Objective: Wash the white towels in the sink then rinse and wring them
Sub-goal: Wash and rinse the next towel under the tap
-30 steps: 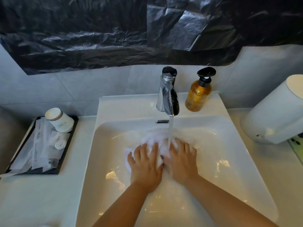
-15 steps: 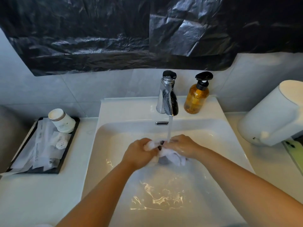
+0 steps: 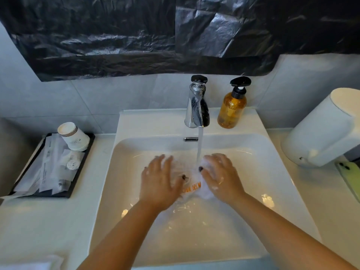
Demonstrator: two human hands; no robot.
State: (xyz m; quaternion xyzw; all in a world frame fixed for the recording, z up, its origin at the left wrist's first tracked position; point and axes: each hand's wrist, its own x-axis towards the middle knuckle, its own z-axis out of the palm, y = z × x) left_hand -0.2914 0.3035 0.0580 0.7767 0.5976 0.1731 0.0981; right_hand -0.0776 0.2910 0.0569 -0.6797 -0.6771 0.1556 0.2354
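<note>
Both hands, reopened, press flat on the towel [image 3: 191, 187].

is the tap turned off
No, a stream of water runs from the faucet down onto the white towel between both hands.

Quick count: one sink [image 3: 272, 156], one tap [image 3: 196, 106], one soap bottle [image 3: 231, 108] at the sink's back edge. One towel [image 3: 192, 184] in the basin, two hands on it: left [image 3: 157, 182], right [image 3: 222, 176]. One tray [image 3: 81, 172], one cup stack [image 3: 73, 136] (can't tell how many), several sachets. One phone [image 3: 350, 180].
</note>
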